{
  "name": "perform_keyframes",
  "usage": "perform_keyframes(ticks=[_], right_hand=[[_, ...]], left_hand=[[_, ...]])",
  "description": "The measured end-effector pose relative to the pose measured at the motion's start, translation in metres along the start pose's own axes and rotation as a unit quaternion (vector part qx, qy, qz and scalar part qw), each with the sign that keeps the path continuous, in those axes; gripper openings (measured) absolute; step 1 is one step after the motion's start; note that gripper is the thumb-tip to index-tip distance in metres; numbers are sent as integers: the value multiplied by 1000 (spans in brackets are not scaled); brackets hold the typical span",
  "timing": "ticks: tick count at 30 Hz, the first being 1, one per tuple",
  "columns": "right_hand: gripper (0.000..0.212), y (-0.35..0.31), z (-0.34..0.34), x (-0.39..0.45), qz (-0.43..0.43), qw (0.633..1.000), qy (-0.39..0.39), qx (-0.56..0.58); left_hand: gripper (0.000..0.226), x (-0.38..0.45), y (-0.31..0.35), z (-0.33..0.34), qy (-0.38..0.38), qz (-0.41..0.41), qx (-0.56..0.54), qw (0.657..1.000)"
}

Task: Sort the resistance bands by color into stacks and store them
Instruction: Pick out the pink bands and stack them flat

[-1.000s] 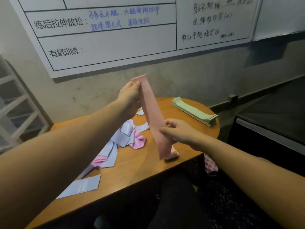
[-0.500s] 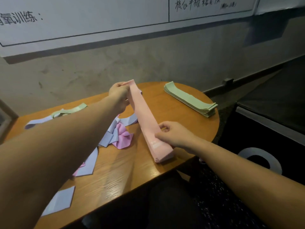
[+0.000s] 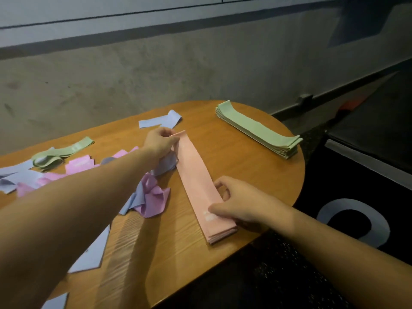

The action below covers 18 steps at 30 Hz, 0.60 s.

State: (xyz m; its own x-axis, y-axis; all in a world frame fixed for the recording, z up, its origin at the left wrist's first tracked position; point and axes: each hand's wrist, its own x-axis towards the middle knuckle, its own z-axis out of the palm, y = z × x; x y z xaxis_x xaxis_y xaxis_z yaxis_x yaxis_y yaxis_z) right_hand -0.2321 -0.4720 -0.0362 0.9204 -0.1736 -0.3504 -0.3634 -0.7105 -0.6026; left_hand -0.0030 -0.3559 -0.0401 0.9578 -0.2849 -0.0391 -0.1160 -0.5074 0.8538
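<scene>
A salmon-pink band [image 3: 196, 175] lies flat on top of a stack of the same colour on the wooden table [image 3: 245, 166]. My left hand [image 3: 159, 143] pinches its far end. My right hand [image 3: 240, 202] holds its near end, thumb on top and fingers curled at the stack's right edge. A neat green stack [image 3: 258, 130] sits at the table's far right. Loose blue, purple-pink and green bands [image 3: 151, 195] lie in a jumble to the left, partly hidden by my left arm.
A lone blue band [image 3: 160, 120] lies near the table's far edge, and a loose green band [image 3: 62, 152] at far left. The grey wall stands close behind. Right of the table is a dark box [image 3: 367, 175] with a white ring mark.
The pink band was held up in the air between both hands; both hands have lowered it flat onto the pink stack. The camera has tilted down toward the table.
</scene>
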Motion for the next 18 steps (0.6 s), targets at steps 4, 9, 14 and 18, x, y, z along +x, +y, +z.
perform_keyframes(ticks=[4,9,14,18], right_hand=[[52,6,1,-1,10,1000,11,14],[56,6,2,-5,26,1000,-5,5],[71,-1,1,-10,55,998,5,-35],[64,-4,3,-12,71,996,9,-53]], left_hand=[[14,11,-10,-2,-9,26,99,995],[22,15,-11,-4,-50,20,133,990],[53,19,2,-12,-127,0,178,976],[54,25,9,-19,-192,-37,214,957]])
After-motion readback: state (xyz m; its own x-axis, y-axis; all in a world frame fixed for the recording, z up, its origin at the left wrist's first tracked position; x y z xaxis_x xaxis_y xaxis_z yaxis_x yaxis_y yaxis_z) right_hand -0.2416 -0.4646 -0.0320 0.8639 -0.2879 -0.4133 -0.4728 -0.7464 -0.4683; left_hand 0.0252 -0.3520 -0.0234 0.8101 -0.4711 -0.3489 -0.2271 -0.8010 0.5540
